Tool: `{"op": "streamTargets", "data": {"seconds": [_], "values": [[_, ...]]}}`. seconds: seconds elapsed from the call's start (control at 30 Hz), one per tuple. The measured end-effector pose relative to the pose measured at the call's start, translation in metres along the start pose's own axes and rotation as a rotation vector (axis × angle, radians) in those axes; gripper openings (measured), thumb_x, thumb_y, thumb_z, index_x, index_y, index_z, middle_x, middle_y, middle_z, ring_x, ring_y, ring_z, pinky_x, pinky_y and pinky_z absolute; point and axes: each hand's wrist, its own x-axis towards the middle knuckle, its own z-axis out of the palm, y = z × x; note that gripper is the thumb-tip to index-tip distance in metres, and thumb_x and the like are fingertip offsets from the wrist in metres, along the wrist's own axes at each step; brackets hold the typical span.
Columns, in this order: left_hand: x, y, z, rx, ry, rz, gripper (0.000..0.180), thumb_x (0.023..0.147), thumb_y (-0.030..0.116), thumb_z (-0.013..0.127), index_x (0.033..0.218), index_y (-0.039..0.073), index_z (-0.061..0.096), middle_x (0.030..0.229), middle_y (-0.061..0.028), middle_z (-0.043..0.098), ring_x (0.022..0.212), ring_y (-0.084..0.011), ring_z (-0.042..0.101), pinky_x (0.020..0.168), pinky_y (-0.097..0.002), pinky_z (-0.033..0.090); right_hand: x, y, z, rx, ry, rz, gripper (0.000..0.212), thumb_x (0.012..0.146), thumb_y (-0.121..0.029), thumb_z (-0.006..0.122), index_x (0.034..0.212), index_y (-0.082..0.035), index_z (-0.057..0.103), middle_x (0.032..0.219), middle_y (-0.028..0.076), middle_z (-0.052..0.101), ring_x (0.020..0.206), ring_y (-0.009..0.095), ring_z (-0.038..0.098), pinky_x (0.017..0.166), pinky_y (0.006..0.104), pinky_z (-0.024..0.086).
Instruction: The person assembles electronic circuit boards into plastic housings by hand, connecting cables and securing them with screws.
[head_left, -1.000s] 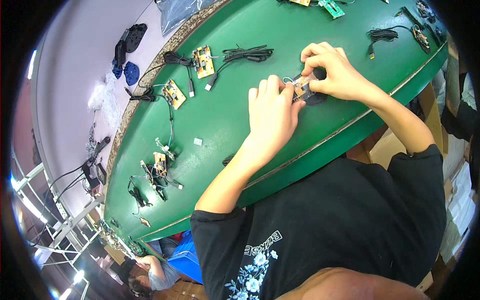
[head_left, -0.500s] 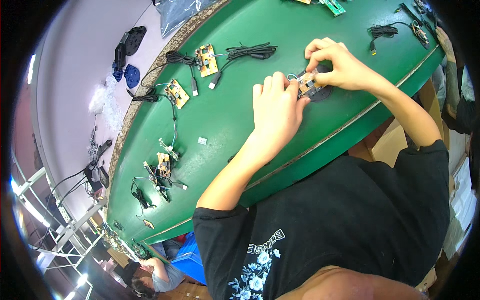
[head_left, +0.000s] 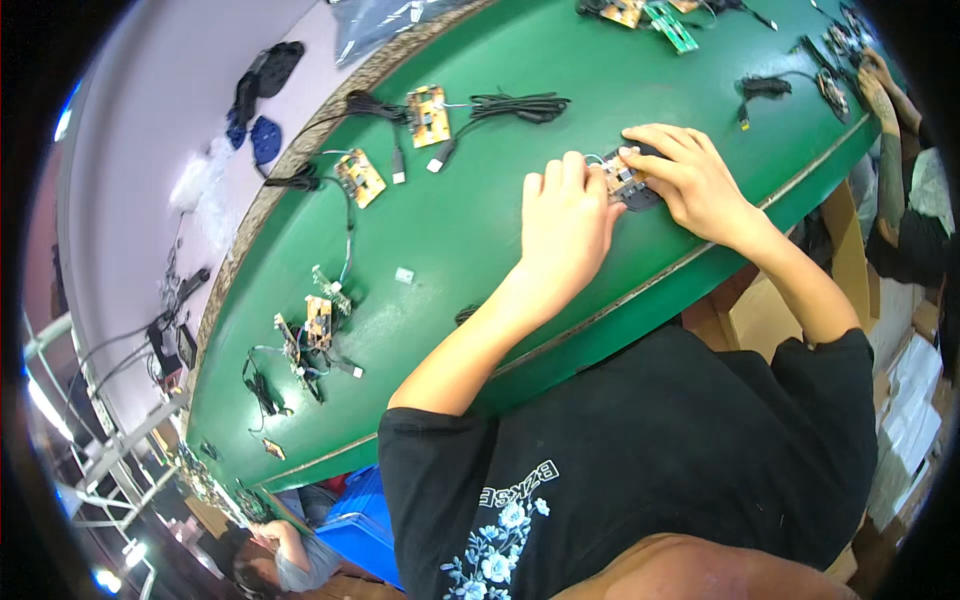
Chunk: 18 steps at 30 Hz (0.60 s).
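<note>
Green tabletop (head_left: 470, 245) spreads beneath your hands, and the small tan circuit board (head_left: 626, 178) sits between them, over a black plastic piece (head_left: 645, 198). Your left hand (head_left: 566, 225) is narrow, thumb and fingers pinched at the board's left edge. Your right hand (head_left: 698, 188) arches over the other side, fingertips on the board; whether it grips or only presses, I can't tell. A thin pale wire (head_left: 594, 158) loops just beyond your left fingertips. Beyond your left hand lie a coiled black cable (head_left: 520, 106) and another board (head_left: 430, 116).

I'd judge the step in hand to be fitting the board to the black piece, though your fingers hide whether it's seated. Your next move probably calls for steadying with the left, pressing evenly with the right, and keeping that wire from being pinched.
</note>
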Motion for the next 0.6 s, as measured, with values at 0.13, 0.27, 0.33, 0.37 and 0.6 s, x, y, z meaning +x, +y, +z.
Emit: {"op": "streamTargets", "data": {"seconds": [0.13, 0.27, 0.33, 0.37, 0.6], "values": [[-0.002, -0.011, 0.002, -0.038, 0.042, 0.012, 0.036, 0.079, 0.028, 0.081, 0.103, 0.004, 0.069, 0.102, -0.0084, 0.057, 0.098, -0.0269, 0.055, 0.084, -0.0418, 0.041, 0.010, -0.005, -0.009, 0.064, -0.132, 0.071, 0.035, 0.090, -0.009, 0.066, 0.125, -0.009, 0.069, 0.142, 0.011, 0.057, 0.132, 0.031, 0.051, 0.112, 0.0452, 0.035], [-0.015, -0.012, -0.001, -0.157, 0.127, 0.024, 0.054, 0.080, 0.032, 0.082, 0.122, 0.004, 0.065, 0.112, -0.0133, 0.061, 0.109, -0.0313, 0.056, 0.091, -0.0434, 0.043, 0.005, -0.016, 0.009, 0.076, -0.017, 0.030, 0.047, 0.091, -0.016, 0.068, 0.136, -0.008, 0.061, 0.142, 0.015, 0.056, 0.135, 0.033, 0.048, 0.113, 0.0469, 0.035], [-0.033, -0.021, -0.022, -0.183, 0.184, 0.014, 0.055, 0.080, 0.030, 0.082, 0.125, 0.004, 0.065, 0.116, -0.0142, 0.061, 0.112, -0.0325, 0.056, 0.094, -0.0443, 0.044, -0.001, -0.026, 0.012, -0.040, 0.040, -0.009, 0.045, 0.091, -0.016, 0.068, 0.135, -0.006, 0.061, 0.139, 0.015, 0.057, 0.132, 0.034, 0.051, 0.111, 0.0464, 0.038], [-0.047, -0.031, -0.038, -0.213, 0.230, 0.012, 0.056, 0.081, 0.029, 0.082, 0.128, 0.004, 0.065, 0.119, -0.0150, 0.062, 0.114, -0.0337, 0.057, 0.096, -0.0452, 0.045, -0.003, -0.022, 0.008, -0.029, 0.032, -0.002, 0.046, 0.091, -0.016, 0.068, 0.135, -0.006, 0.061, 0.139, 0.016, 0.058, 0.131, 0.034, 0.052, 0.110, 0.0456, 0.039], [-0.156, -0.124, -0.070, 0.057, 0.320, -0.307, 0.043, 0.086, 0.014, 0.075, 0.128, 0.006, 0.067, 0.125, -0.0167, 0.063, 0.115, -0.0339, 0.058, 0.097, -0.0435, 0.045, -0.059, 0.078, -0.093, -0.307, 0.162, 0.360, 0.038, 0.089, -0.007, 0.066, 0.126, 0.000, 0.065, 0.131, 0.019, 0.064, 0.122, 0.038, 0.061, 0.105, 0.0422, 0.047]]}}
